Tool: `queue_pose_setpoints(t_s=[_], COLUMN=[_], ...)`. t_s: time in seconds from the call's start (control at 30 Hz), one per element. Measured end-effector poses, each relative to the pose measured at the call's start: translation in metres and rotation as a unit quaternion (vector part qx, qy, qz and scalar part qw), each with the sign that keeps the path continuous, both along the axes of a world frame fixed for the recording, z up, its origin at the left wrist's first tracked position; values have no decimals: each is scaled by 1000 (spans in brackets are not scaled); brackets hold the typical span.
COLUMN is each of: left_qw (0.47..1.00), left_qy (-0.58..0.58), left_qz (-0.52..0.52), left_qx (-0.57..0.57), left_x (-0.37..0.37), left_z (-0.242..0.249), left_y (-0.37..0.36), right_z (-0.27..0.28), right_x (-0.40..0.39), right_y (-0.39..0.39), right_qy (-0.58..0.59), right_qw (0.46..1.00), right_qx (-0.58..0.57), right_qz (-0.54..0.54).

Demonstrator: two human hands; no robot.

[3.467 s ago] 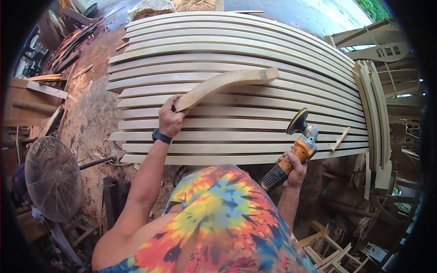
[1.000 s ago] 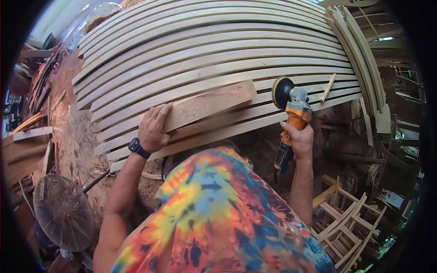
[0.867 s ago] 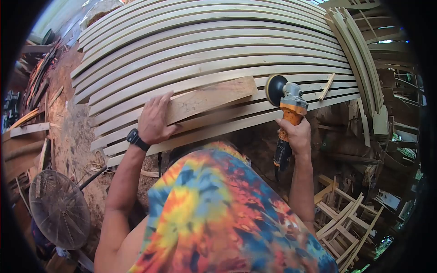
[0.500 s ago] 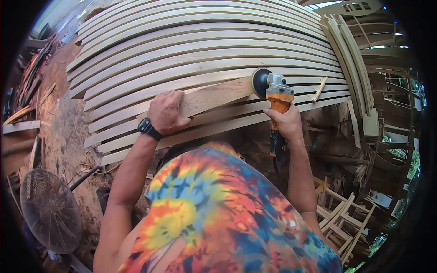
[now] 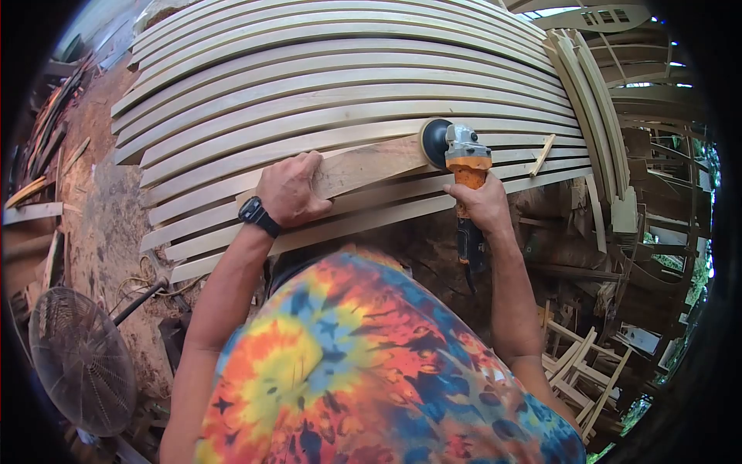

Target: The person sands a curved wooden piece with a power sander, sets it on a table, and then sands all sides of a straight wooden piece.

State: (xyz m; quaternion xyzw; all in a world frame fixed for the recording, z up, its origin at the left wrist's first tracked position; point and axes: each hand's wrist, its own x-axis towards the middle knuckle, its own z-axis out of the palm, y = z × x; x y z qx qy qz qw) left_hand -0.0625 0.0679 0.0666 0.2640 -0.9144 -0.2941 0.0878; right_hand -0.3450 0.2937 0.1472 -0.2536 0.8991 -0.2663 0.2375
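My right hand (image 5: pixel 483 203) is wrapped round the orange and black body of an angle grinder (image 5: pixel 468 164). Its round dark sanding disc (image 5: pixel 435 143) stands on edge against the right end of a short wooden board (image 5: pixel 371 165). My left hand (image 5: pixel 292 189), a black watch on its wrist, grips that board near its left part, fingers over the top and thumb along the near side. The board lies slantwise across several long pale wooden strips (image 5: pixel 332 93) set side by side. My palm hides part of the board.
A thin loose offcut (image 5: pixel 542 155) rests on the strips right of the grinder. Stacked beams (image 5: pixel 591 116) cross the strips' right ends. A round fan (image 5: pixel 81 362) stands at lower left, and scrap wood frames (image 5: pixel 583 371) lie at lower right. The grinder's cord hangs below its handle.
The grinder and its disc have shifted slightly left along with my right hand. My left hand and the board's held end sit slightly further right.
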Motion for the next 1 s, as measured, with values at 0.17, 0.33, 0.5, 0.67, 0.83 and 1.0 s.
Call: queue_pose_setpoints(t_s=[0.17, 0.33, 0.5, 0.67, 0.83, 1.0], left_qw=[1000, 1000, 1000, 1000, 1000, 1000], left_qy=[1, 11, 12, 4, 9, 5], left_qz=[-5, -8, -14, -18, -19, -16], left_qx=[0, -4, 1, -6, 0, 2], left_x=[-1, 0, -4, -2, -3, -2], left_z=[-1, -2, -1, -2, -3, -2], left_y=[-1, 0, 2, 1, 3, 2], right_z=[12, 13, 10, 12, 4, 5], right_x=[10, 13, 11, 13, 10, 6], right_y=[-10, -11, -10, -14, -18, -12], right_qy=[-30, -46, 11, -14, -23, -31], right_qw=[999, 999, 999, 999, 999, 999], right_qx=[30, 23, 43, 30, 25, 11], right_qz=[-3, -14, 18, 3, -9, -10])
